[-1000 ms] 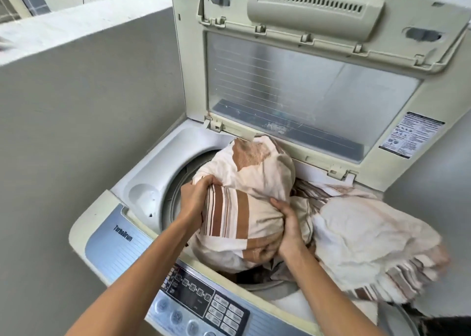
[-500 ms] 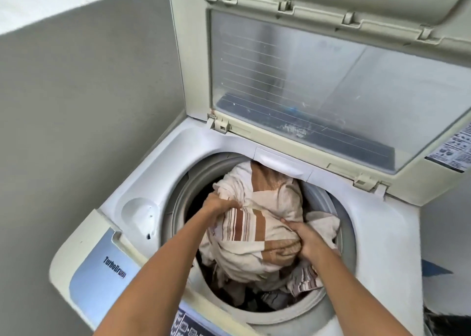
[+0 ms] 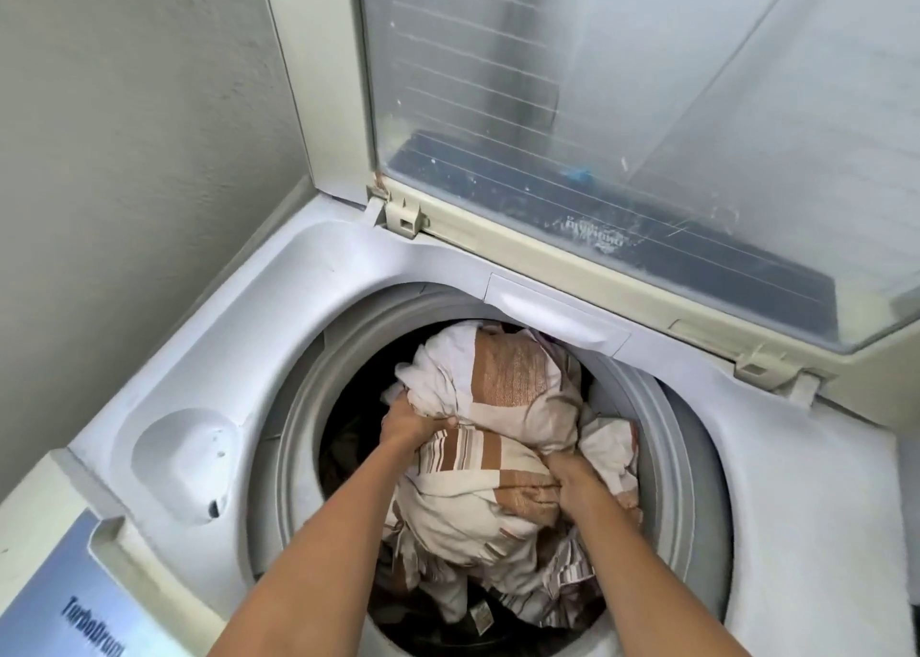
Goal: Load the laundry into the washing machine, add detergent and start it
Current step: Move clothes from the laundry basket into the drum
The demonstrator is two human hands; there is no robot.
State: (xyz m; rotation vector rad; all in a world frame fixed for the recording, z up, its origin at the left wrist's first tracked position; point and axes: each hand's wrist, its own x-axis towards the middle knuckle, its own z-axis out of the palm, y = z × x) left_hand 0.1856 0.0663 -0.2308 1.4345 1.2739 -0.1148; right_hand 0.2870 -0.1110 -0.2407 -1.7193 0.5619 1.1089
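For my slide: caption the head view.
In the drum, left hand and right hand grip a striped sheet; lid open.

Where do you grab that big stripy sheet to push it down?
Grab a bunched fold on each side of the striped sheet, from above, as the left hand and right hand do. It's a soft, round bundle inside the open drum.
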